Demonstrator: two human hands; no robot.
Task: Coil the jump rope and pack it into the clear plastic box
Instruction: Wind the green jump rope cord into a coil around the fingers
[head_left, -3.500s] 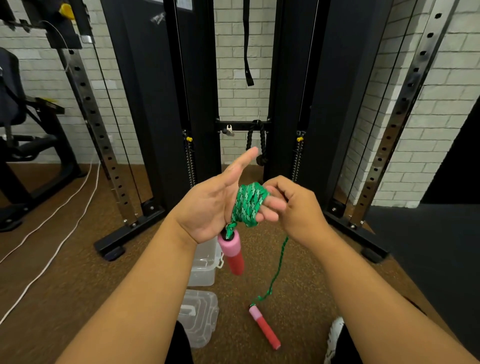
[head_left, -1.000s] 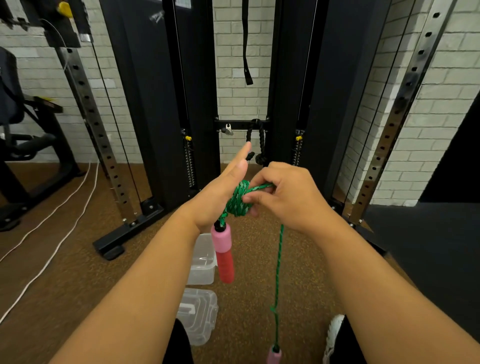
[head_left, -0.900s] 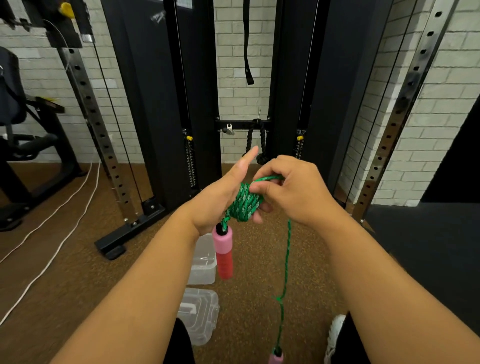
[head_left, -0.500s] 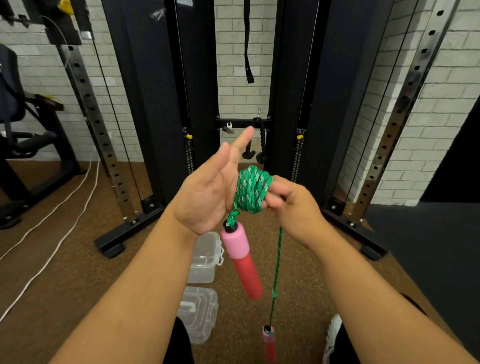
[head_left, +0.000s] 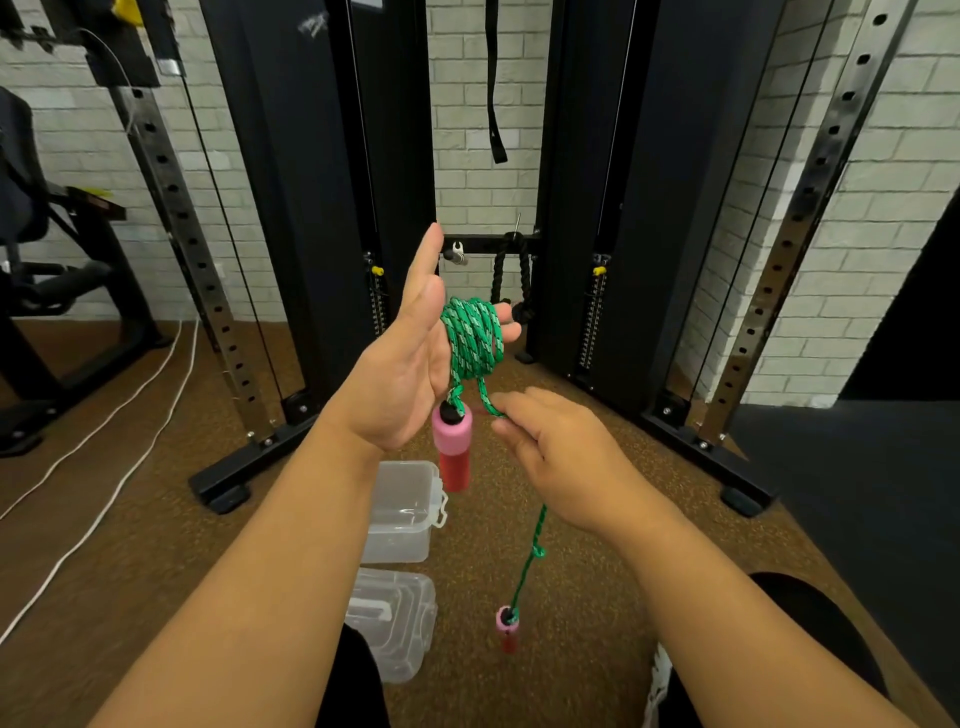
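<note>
A green jump rope (head_left: 474, 335) is wound in several turns around the fingers of my left hand (head_left: 410, 364), which is held up with the palm facing right. One pink and red handle (head_left: 453, 452) hangs just below that hand. My right hand (head_left: 550, 447) sits lower, pinching the free strand near the coil. The rest of the strand drops to the second handle (head_left: 506, 629), dangling above the floor. The clear plastic box (head_left: 402, 512) stands open on the floor below my hands, its lid (head_left: 392, 621) lying nearer to me.
A black cable machine frame (head_left: 311, 208) with perforated steel uprights stands in front. Its feet (head_left: 223, 491) reach onto the brown floor on both sides. White cables (head_left: 104, 467) trail along the floor at left. A dark mat (head_left: 883, 493) lies at right.
My right hand has come down from beside the coil to below it, still on the strand. The dangling second handle has risen off the floor as more rope went onto my left hand.
</note>
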